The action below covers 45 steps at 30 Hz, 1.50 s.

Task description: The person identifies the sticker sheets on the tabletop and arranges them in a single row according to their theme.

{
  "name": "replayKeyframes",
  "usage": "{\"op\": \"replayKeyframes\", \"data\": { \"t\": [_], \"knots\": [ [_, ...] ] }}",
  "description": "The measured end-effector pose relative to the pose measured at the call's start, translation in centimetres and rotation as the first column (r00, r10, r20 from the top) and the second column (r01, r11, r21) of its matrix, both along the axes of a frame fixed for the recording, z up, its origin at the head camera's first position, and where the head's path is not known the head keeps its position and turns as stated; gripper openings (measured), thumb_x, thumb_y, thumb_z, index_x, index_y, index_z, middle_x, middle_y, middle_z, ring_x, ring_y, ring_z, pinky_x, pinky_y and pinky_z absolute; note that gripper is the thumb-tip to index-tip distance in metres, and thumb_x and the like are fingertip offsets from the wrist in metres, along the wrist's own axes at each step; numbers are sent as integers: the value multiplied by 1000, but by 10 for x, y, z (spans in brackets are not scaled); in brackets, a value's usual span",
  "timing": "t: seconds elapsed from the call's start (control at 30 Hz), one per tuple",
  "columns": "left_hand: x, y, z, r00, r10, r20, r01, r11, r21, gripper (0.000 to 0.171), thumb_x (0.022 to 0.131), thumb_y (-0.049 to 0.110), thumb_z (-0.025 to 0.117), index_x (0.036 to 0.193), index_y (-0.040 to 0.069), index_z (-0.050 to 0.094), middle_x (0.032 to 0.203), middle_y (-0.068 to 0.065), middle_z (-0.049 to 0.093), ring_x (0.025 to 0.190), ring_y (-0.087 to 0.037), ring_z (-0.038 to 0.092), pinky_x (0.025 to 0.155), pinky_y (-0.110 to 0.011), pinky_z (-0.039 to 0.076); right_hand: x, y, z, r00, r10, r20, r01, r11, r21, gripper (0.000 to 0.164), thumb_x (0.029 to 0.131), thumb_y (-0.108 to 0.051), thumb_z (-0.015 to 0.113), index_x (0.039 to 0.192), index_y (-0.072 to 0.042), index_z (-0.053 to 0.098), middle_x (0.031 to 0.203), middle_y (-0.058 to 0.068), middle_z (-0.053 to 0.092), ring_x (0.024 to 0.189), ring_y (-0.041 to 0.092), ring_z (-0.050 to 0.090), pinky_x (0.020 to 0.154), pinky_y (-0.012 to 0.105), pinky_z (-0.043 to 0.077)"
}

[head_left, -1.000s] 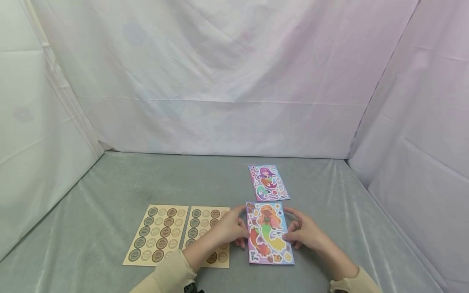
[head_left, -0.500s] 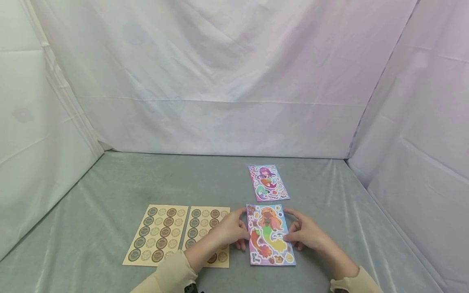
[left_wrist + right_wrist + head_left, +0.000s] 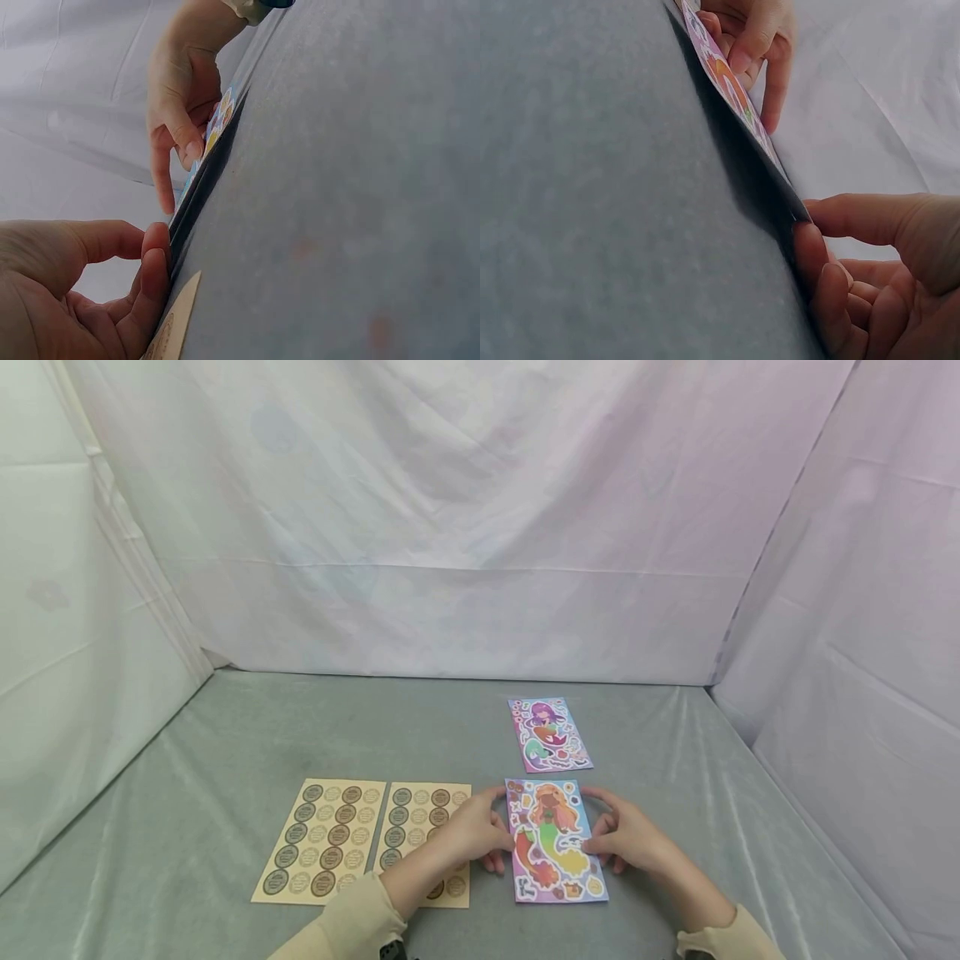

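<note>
A mermaid sticker sheet (image 3: 551,843), with an orange-haired mermaid and a purple-blue border, lies between my two hands in the head view. My left hand (image 3: 474,828) pinches its left edge between thumb and fingers. On the opposite edge my right hand (image 3: 628,837) does the same, thumb above and fingertips at the underside in the right wrist view. There, a dark shadow shows under the sheet's near edge (image 3: 742,112), which tilts slightly up from the cloth. The left wrist view shows the sheet almost edge-on, with the left fingertips right at its side.
Another mermaid sticker sheet (image 3: 551,735), purple-haired, lies just beyond the held one. To the left are two cream sheets of round stickers, one fully visible (image 3: 318,843), the other (image 3: 411,806) partly under my left forearm. Grey cloth (image 3: 360,727) covers the table; white curtains (image 3: 450,618) enclose it.
The held sticker sheet has shifted slightly toward me and to the right, leaving a small gap to the far sheet. Both hands have edged slightly right with it and keep their grip.
</note>
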<state>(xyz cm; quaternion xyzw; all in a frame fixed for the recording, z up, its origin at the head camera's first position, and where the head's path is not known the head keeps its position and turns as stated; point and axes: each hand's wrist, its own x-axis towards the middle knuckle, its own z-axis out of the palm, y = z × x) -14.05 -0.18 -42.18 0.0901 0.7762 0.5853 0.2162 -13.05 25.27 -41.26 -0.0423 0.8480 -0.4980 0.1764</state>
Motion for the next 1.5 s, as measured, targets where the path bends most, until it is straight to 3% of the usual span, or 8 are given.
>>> {"op": "replayKeyframes", "data": {
  "t": [0.8, 1.13, 1.5],
  "knots": [
    [-1, 3, -2, 999, 3, -51, -3, 1000, -15, 88, 73, -7, 70, 148, -3, 24, 63, -11, 63, 40, -18, 56, 38, -30, 49, -3, 1, 0, 1000, -5, 9, 5, 1000, 24, 83, 75, -9, 79, 144, 4, 33, 69, 6, 61, 52, 15, 54, 42, 26, 43],
    [-2, 3, -1, 1000, 7, -16, -7, 1000, -8, 75, 73, -7, 69, 142, 1, 40, 67, -12, 63, 40, -16, 57, 38, -31, 50, -3, 1, 0, 1000, 2, 11, -2, 1000, 26, 83, 75, -9, 79, 143, 5, 34, 69, 6, 61, 52, 15, 55, 42, 25, 44],
    [0, 5, 3, 1000, 29, -6, -30, 999, -26, 73, 73, -7, 69, 141, 0, 42, 67, -13, 63, 40, -16, 56, 38, -30, 50, -3, 1, 0, 1000, 12, 12, -12, 999, 42, 81, 76, -10, 79, 142, 6, 34, 69, 6, 61, 51, 15, 55, 42, 27, 45]
  ]
}}
